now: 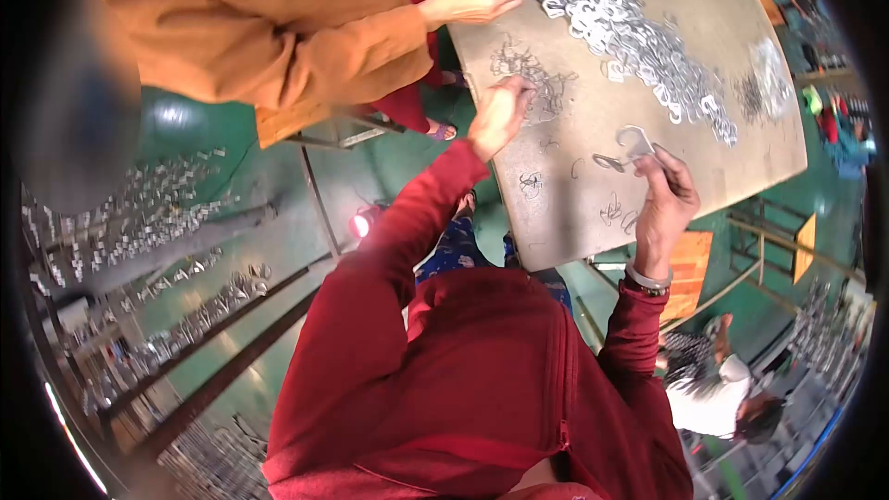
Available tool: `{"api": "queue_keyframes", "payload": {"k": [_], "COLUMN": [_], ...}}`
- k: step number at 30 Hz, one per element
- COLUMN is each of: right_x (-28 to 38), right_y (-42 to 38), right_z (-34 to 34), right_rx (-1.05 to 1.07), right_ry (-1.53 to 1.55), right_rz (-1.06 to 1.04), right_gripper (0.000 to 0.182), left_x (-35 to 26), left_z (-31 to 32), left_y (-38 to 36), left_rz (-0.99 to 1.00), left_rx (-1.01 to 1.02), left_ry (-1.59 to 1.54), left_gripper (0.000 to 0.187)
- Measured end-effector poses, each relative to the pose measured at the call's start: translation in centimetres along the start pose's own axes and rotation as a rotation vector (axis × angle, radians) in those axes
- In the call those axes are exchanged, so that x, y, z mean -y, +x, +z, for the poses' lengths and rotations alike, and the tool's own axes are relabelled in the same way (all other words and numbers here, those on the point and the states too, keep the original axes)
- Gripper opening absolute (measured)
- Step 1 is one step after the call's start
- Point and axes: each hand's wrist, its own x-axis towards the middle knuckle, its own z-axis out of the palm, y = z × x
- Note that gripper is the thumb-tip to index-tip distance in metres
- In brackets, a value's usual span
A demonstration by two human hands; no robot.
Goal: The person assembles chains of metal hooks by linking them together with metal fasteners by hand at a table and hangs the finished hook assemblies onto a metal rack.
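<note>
You can read no text, label, brand, number or sign: none on the pale hook (643,143) in your right fingers (682,178) near three o'clock, the metal pieces (602,14) at one o'clock or the desk (713,0); the racks (139,213) at nine o'clock are too blurred.

Tabletop (593,113) lies open to pass between 2 obstacles — wire pile (553,91) and metal heap (619,20).

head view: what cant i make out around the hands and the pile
All in the head view:
Left hand: anything pinched is too small to tell.
Pale hook: gripped part hidden by the right hand.
Pale pile: far end cut off by top edge.
</note>
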Motion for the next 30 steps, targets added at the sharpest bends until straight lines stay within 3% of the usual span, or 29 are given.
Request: {"api": "queue_keyframes", "payload": {"k": [1, 2, 3, 7, 14, 19, 20, 23, 24, 26, 28, 30], "right_x": [-0.3, -0.7, -1.1, -2.3, -3.2, -3.5, -5.2, -11.6, -15.5, -20.6, -22.8, -24.7], "right_y": [-0.4, -0.9, -1.4, -4.5, -8.7, -8.4, -7.5, -2.0, -0.2, 1.9, 2.5, 2.5], "right_z": [0.5, 0.7, 1.2, 3.2, 6.3, 7.8, 7.6, 10.0, 10.7, 12.1, 13.0, 13.6], "right_rx": [0.001, 0.004, 0.012, 0.042, 0.113, 0.293, 0.257, 0.275, 0.254, 0.202, 0.133, 0.085], "right_ry": [-0.033, -0.062, -0.069, -0.068, -0.014, -0.178, -0.180, -0.656, -0.790, -0.964, -1.011, -0.948], "right_rz": [0.007, 0.016, 0.023, 0.070, 0.084, 0.001, 0.111, -0.226, -0.387, -0.519, -0.509, -0.265], "right_gripper": [0.017, 0.017, 0.016, 0.017, 0.015, 0.018, 0.018, 0.015, 0.018, 0.015, 0.013, 0.015], "left_x": [-3.9, -4.5, -6.8, -11.6, -8.6, -5.8, -5.4, -5.1, -3.5, -3.3, -3.3, -3.5], "left_z": [-2.0, -2.2, -3.5, -4.1, -4.8, -8.3, -9.2, -11.8, -11.9, -12.9, -13.5, -13.9], "left_y": [-0.6, -1.4, -2.7, -6.2, -8.6, -10.0, -10.4, -11.3, -12.0, -12.8, -13.9, -14.8], "left_rz": [-0.186, -0.073, -0.091, 0.394, 0.451, 0.226, 0.160, 0.054, 0.128, 0.085, 0.023, -0.002], "left_rx": [0.022, -0.015, 0.070, 0.026, -0.032, 0.137, 0.154, 0.139, 0.072, 0.034, -0.005, -0.057], "left_ry": [-0.256, -0.471, -0.526, -0.125, 0.004, -0.281, -0.305, -0.406, -0.362, -0.359, -0.408, -0.457], "left_gripper": [0.011, 0.013, 0.010, 0.013, 0.014, 0.008, 0.007, 0.005, 0.006, 0.006, 0.006, 0.006]}}
